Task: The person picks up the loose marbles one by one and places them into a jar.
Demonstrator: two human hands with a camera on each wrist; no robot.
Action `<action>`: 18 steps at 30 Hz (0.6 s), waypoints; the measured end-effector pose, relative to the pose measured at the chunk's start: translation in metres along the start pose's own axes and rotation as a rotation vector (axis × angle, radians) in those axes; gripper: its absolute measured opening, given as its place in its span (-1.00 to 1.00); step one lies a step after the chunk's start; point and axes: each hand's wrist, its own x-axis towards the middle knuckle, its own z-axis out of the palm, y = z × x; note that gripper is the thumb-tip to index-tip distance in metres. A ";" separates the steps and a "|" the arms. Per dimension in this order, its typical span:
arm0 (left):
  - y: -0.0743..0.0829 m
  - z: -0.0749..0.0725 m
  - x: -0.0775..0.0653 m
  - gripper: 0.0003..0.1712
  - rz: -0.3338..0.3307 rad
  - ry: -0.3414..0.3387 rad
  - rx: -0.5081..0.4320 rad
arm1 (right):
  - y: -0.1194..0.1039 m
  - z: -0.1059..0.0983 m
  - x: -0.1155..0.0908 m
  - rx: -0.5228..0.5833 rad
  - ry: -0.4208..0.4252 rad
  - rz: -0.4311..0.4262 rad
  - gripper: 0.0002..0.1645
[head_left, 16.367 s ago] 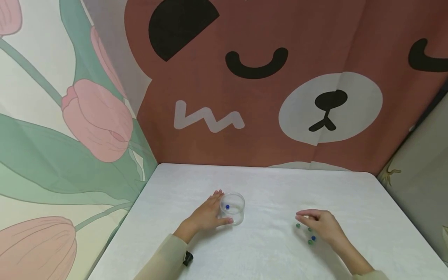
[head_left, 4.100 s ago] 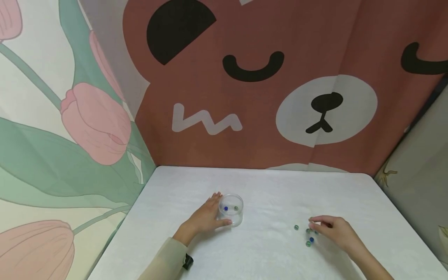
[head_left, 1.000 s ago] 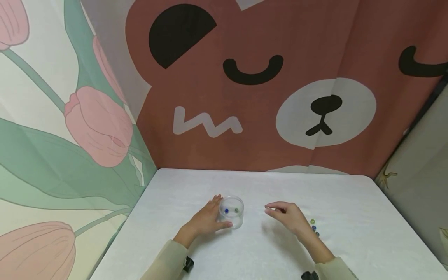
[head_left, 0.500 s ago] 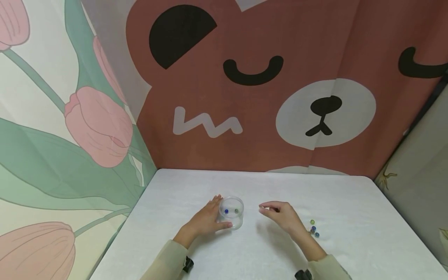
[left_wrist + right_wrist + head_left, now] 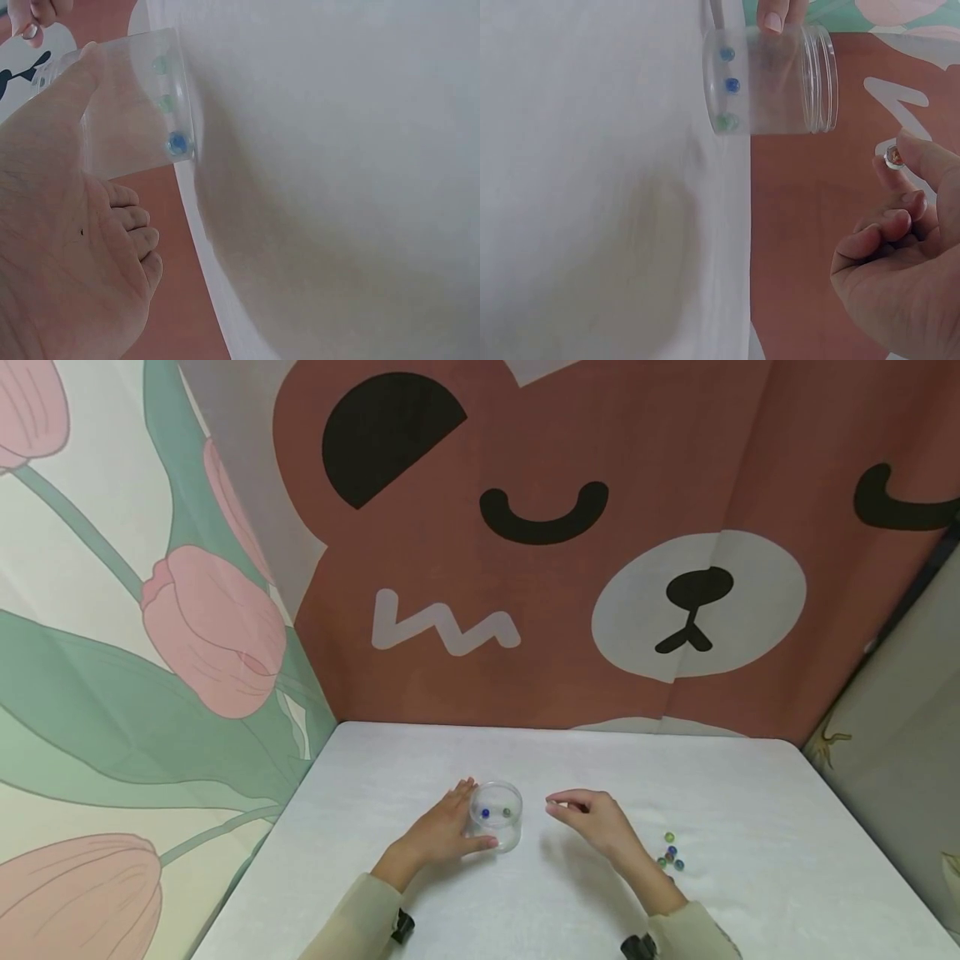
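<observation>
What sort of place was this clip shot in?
Indoors, probably a small makeshift filming booth or room corner, though nothing confirms its exact use. A white table fills the work area, a brown cartoon-bear backdrop hangs behind it, and a pink-tulip backdrop covers the left side.

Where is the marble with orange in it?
The orange-centred marble is at the right of the right wrist view, pinched by the right hand. The clear jar is up and to its left, not touching it.
</observation>
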 end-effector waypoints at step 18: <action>0.000 0.000 0.001 0.23 -0.010 -0.014 -0.007 | -0.007 0.020 0.009 0.034 -0.008 -0.028 -0.76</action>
